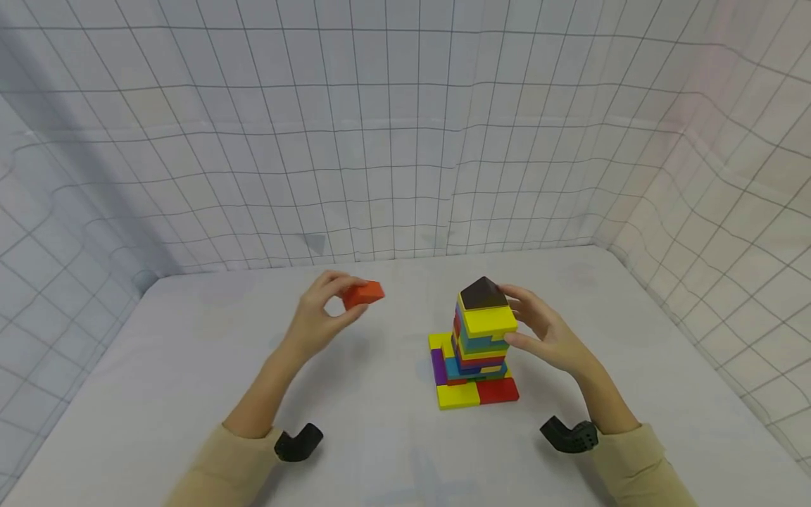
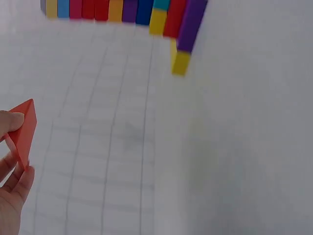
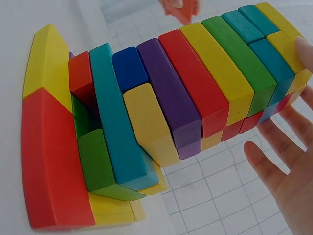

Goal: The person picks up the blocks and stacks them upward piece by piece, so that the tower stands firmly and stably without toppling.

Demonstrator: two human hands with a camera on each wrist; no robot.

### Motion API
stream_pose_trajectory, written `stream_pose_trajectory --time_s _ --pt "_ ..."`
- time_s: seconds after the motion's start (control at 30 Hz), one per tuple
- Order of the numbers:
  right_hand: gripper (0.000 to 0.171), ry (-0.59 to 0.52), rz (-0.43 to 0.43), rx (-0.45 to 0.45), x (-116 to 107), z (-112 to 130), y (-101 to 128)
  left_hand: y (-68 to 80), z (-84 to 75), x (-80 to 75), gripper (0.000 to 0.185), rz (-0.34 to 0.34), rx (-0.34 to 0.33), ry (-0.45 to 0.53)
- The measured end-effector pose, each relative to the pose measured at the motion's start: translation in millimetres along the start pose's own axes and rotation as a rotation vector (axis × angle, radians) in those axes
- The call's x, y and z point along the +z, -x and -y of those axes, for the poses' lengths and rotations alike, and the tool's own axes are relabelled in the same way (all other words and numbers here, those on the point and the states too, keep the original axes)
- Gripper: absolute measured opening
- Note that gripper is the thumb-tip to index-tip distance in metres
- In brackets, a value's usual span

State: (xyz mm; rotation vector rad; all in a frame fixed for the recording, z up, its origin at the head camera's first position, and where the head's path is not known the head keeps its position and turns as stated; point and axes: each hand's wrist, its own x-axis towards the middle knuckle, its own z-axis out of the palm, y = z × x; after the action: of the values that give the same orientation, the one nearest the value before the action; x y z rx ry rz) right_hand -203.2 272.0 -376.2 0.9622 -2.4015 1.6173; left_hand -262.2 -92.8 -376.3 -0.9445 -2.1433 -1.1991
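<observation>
Head view: left hand [image 1: 317, 317] pinching orange block [image 1: 364, 293] (right hand [image 1: 545, 331] spread beside tower [image 1: 481, 338]).

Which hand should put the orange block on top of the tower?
Probably the left hand: it already pinches the orange block, while the right hand is open beside the tower.

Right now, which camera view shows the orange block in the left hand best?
The head view: the orange block appears whole, pinched by the left hand above the table. The left wrist view shows it edge-on at the frame border. The right wrist view shows only a blurred piece behind the block tower.
</observation>
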Motion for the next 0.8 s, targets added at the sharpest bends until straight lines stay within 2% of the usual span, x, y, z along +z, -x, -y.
stream_pose_trajectory --time_s 0.13,0.27,0.37,0.53,0.67,0.8 --pt "0.065 -0.002 0.003 0.003 0.0 0.0 -0.5 -13.5 -38.6 28.0 0.035 0.052 0.120 0.088" --pt "0.065 -0.009 0.005 0.012 -0.2 -0.3 -0.4 -21.1 -67.7 48.1 0.034 0.103 0.166 0.145" --pt "0.065 -0.013 0.007 0.017 -0.6 0.1 -0.2 -24.2 -83.4 60.7 0.034 0.130 0.195 0.161" --pt "0.066 -0.013 0.013 0.014 -1.1 1.1 -0.5 -27.6 -98.8 76.6 0.034 0.157 0.248 0.055" --pt "0.066 -0.011 0.015 0.008 -0.9 1.2 -0.7 -30.7 -103.6 84.2 0.033 0.149 0.286 -0.051" --pt "0.066 -0.003 0.014 0.002 -1.0 0.5 -0.9 -32.7 -105.2 88.9 0.036 0.144 0.323 -0.099"
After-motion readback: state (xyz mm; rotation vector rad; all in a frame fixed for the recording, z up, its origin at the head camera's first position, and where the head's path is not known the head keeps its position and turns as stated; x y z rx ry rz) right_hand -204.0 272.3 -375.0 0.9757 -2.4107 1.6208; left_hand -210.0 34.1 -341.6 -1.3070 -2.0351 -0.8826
